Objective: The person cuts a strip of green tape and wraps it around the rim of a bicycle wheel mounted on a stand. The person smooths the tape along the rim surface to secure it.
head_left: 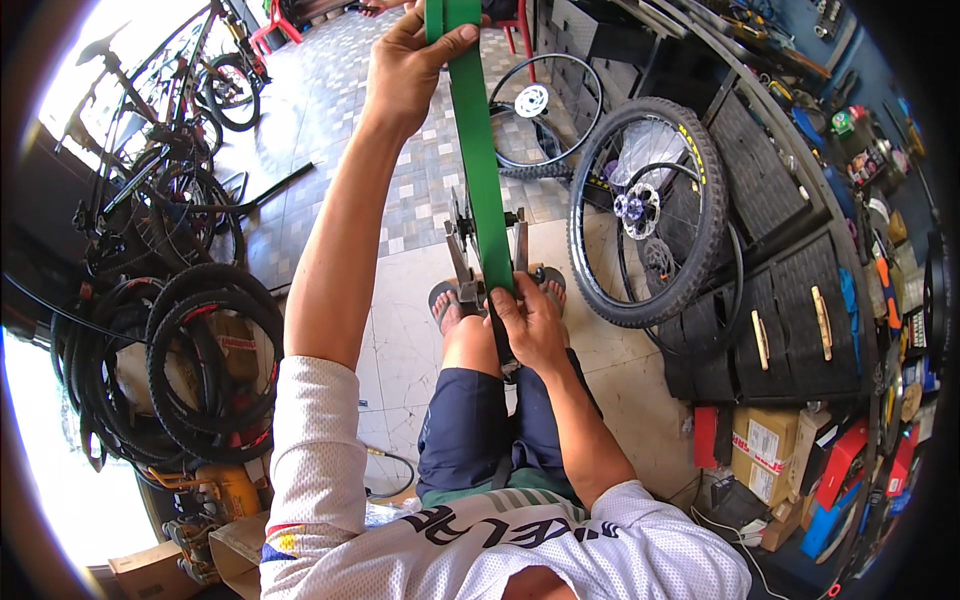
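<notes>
A wide green tape [474,150] runs taut from top to bottom between my two hands. At the top edge my raised left hand [425,45] is closed on the tape's upper end, the thumb lying across its face; part of this end is cut off by the frame. Lower down, my right hand [527,322] pinches the tape's lower end, with the thumb on top. Below it shows a narrow black part, perhaps a wheel rim seen edge-on. A metal wheel stand [462,250] with two upright arms flanks the tape between my feet.
To the right, a knobby-tyred wheel [700,215] leans against black cabinets [770,320]; a bare wheel [500,135] is beyond. Several tyres [215,360] hang at left, with bicycles [190,110] behind. Cardboard boxes [762,455] sit below the tool-covered bench at right.
</notes>
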`<control>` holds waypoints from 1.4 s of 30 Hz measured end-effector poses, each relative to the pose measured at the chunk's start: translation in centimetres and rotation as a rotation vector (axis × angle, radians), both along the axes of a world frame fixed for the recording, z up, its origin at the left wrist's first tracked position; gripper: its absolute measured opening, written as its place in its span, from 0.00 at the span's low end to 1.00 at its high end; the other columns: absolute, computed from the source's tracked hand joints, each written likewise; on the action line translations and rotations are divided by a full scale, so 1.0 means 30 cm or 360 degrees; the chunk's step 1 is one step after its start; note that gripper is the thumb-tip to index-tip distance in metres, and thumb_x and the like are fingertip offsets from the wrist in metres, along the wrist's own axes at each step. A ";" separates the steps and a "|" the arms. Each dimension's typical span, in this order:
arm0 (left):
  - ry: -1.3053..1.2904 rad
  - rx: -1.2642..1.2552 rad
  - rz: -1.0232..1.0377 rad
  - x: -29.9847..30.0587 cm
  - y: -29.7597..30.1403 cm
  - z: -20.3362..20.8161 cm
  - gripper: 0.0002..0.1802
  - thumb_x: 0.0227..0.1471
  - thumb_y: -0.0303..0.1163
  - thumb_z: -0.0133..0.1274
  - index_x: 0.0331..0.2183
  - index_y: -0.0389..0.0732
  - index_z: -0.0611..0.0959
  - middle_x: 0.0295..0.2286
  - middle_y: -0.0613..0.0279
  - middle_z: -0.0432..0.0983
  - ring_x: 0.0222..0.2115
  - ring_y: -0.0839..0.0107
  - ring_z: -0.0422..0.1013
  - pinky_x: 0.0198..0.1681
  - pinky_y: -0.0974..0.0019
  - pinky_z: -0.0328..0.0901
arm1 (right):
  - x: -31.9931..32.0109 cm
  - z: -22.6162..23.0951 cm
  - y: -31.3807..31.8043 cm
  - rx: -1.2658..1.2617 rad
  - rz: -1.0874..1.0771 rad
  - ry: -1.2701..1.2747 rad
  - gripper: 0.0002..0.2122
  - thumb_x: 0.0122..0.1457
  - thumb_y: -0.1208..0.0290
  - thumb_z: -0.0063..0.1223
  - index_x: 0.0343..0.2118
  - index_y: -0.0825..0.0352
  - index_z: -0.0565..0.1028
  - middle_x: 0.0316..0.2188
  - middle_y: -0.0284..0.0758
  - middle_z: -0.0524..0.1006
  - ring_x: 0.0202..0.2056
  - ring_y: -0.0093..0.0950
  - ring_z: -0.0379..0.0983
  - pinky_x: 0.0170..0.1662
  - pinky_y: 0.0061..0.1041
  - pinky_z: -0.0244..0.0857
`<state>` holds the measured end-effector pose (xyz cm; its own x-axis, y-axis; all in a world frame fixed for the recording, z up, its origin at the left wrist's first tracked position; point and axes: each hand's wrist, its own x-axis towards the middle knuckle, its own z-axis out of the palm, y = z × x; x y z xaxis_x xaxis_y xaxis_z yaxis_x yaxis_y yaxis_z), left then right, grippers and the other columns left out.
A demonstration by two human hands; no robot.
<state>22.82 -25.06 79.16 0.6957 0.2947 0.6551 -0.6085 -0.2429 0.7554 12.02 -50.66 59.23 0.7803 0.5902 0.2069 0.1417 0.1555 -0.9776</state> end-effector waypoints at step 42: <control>0.0171 0.0276 0.0480 0.101 0.097 -0.200 0.18 0.53 0.33 0.69 0.45 0.41 0.86 0.38 0.65 0.85 0.36 0.79 0.78 0.42 0.68 0.74 | -0.021 -0.029 -0.019 -0.0086 0.0021 0.0041 0.16 0.71 0.57 0.52 0.43 0.68 0.74 0.29 0.30 0.80 0.28 0.18 0.78 0.32 0.18 0.70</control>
<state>25.86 -22.16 73.17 0.6622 0.3880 0.6411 -0.4093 -0.5294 0.7431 11.39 -51.23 58.37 0.7770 0.6103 0.1544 0.1147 0.1040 -0.9879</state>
